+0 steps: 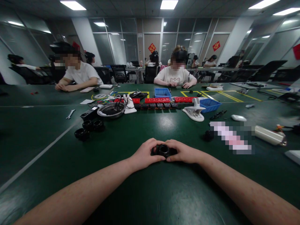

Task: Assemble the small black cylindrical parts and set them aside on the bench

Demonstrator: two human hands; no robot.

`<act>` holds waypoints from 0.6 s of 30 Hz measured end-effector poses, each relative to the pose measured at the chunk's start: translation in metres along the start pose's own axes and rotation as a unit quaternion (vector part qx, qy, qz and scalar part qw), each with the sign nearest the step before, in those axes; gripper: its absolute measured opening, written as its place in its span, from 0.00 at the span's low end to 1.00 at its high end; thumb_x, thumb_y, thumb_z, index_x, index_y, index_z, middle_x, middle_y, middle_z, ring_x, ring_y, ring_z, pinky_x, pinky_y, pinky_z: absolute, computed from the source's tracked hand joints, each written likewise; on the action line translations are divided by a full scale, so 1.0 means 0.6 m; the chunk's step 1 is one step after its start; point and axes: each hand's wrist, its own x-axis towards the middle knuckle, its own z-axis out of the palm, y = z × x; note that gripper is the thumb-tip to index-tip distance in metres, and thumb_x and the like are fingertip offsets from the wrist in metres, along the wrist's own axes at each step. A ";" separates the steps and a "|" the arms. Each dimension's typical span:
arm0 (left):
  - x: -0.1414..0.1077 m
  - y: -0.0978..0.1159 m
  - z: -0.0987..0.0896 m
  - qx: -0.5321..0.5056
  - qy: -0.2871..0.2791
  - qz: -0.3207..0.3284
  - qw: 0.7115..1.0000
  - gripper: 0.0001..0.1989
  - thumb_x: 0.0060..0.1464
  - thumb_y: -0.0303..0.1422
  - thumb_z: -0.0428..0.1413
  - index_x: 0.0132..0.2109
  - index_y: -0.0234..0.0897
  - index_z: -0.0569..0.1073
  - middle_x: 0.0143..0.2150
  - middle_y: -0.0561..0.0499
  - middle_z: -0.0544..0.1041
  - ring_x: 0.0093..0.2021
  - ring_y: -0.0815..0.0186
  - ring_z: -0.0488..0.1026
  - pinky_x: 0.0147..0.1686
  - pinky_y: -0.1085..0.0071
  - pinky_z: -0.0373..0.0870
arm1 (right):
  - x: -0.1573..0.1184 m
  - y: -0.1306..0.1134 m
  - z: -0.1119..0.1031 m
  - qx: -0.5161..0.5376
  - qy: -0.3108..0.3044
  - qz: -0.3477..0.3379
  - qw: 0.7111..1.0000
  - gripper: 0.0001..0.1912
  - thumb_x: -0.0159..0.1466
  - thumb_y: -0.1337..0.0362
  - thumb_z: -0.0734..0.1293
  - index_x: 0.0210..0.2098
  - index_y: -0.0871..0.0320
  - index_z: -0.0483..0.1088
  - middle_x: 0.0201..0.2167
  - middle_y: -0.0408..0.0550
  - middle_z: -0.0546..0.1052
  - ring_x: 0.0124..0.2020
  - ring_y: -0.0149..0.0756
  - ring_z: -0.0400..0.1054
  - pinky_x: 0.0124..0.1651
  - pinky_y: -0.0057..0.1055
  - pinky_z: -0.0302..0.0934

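The grip of the left hand [146, 154] and right hand [184, 152] is clamping a round black part [160, 151], lower centre. Three similar pieces [81, 134] are lying untouched on the desk [131, 131], centre left; whether any is finished isn't showing.

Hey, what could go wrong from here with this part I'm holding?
The glossy black round part might slip and roll, since your left hand and right hand seem to grip it mostly with fingertips over the smooth green tabletop. It could also get mixed up with the similar black round pieces standing loose to the left.
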 end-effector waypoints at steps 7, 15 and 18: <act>0.000 -0.002 0.001 -0.001 -0.002 0.000 1.000 0.20 0.45 0.34 0.57 0.47 0.42 0.65 0.34 0.54 0.64 0.32 0.69 0.62 0.31 0.74 0.60 | 0.002 0.000 0.000 0.003 0.001 0.003 1.000 0.14 0.52 0.65 0.67 0.38 0.61 0.67 0.36 0.46 0.67 0.38 0.35 0.61 0.42 0.31 0.54; 0.002 0.004 0.004 0.007 0.004 -0.010 1.000 0.19 0.42 0.35 0.59 0.44 0.40 0.67 0.31 0.55 0.62 0.30 0.69 0.61 0.28 0.76 0.58 | 0.002 0.000 0.008 -0.047 0.033 0.041 0.998 0.17 0.47 0.60 0.70 0.34 0.61 0.66 0.30 0.43 0.67 0.32 0.34 0.61 0.33 0.27 0.54; 0.000 0.008 0.016 0.025 0.057 -0.058 0.996 0.18 0.39 0.35 0.60 0.39 0.37 0.68 0.29 0.56 0.61 0.28 0.69 0.60 0.25 0.76 0.57 | 0.006 -0.002 0.026 -0.108 0.091 0.091 0.986 0.18 0.45 0.55 0.69 0.28 0.61 0.63 0.26 0.42 0.66 0.28 0.32 0.59 0.27 0.25 0.51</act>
